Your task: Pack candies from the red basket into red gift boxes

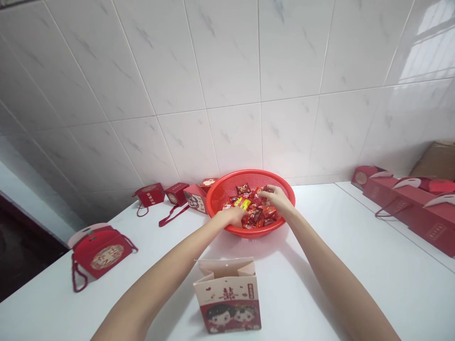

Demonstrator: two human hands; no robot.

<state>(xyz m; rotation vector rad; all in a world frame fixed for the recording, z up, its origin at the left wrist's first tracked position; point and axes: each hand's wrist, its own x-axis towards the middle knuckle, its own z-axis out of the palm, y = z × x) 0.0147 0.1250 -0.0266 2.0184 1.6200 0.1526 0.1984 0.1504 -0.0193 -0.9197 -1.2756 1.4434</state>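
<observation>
A red perforated plastic basket (251, 232) stands near the wall, holding several wrapped candies (254, 215) in red, dark brown and yellow. My left hand (235, 216) reaches over its near left rim into the candies, its fingertips hidden from me. On the right side of the basket, my right hand (277, 199) hovers low over the candies with its fingers apart. Between my forearms, close to me, a cream-and-red paper gift box (229, 303) with two cartoon faces stands upright, its top unfolded.
A red gift box (104, 253) with a rope handle sits at the left on the white table (156, 255). Several smaller red boxes (151, 194) stand left of the basket. A row of red boxes (398, 201) lines the right side, near a brown cardboard box (435, 161). A tiled wall (234, 137) bounds the back.
</observation>
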